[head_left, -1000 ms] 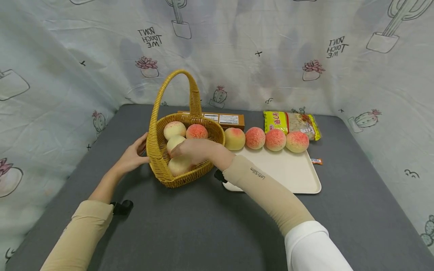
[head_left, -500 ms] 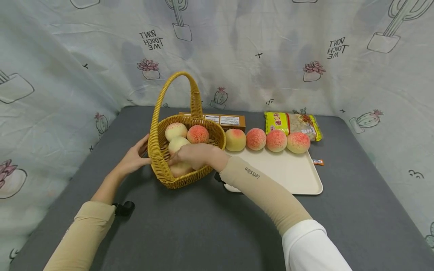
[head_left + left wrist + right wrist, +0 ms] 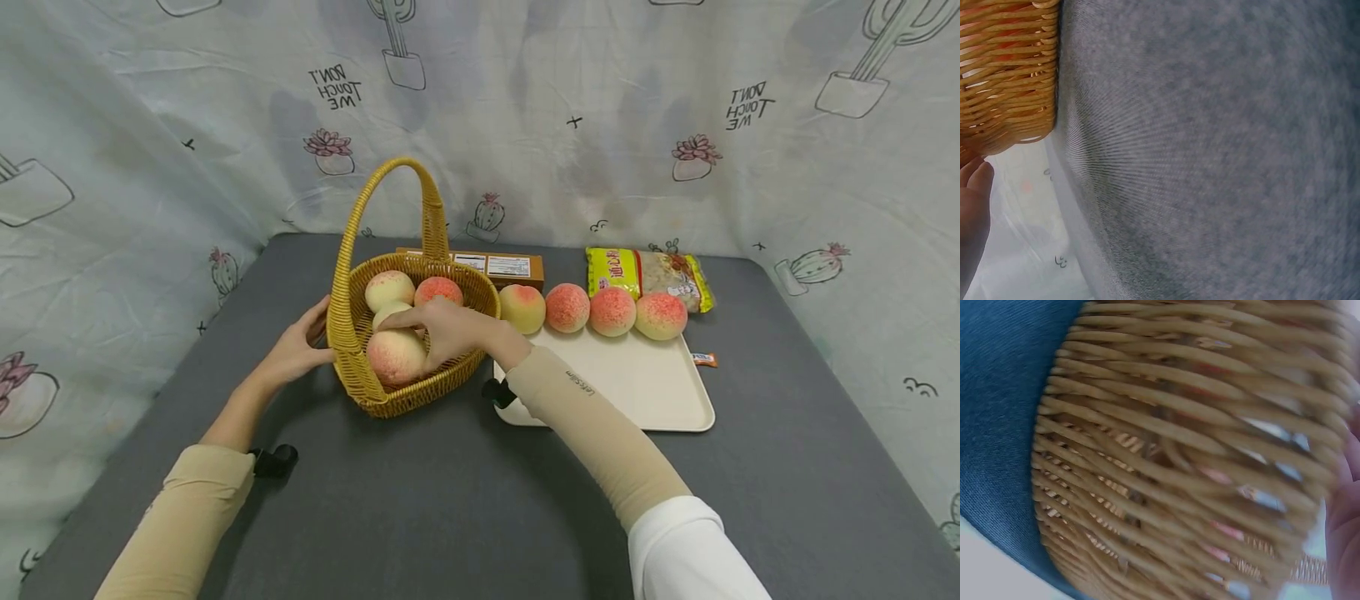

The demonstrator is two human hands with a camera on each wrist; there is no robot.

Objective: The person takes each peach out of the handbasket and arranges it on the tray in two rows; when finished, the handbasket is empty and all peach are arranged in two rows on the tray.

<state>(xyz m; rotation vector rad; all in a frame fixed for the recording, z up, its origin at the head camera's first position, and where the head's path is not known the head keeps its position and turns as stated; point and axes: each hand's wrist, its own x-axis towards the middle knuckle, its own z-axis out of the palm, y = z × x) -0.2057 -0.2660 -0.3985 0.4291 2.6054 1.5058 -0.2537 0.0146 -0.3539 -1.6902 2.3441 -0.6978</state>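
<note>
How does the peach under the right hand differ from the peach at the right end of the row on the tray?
The held peach lies inside the basket; the end peach sits on the tray. The right hand grips the held peach; nothing touches the end peach. The held peach looks paler, the end peach redder. Both are round.

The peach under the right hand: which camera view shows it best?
The head view: the peach lies whole in the basket, the right hand gripping it. Both wrist views show mostly wicker, with only pink glimpses through it.

Both arms outstretched, right fingers (image 3: 420, 321) curled
</note>
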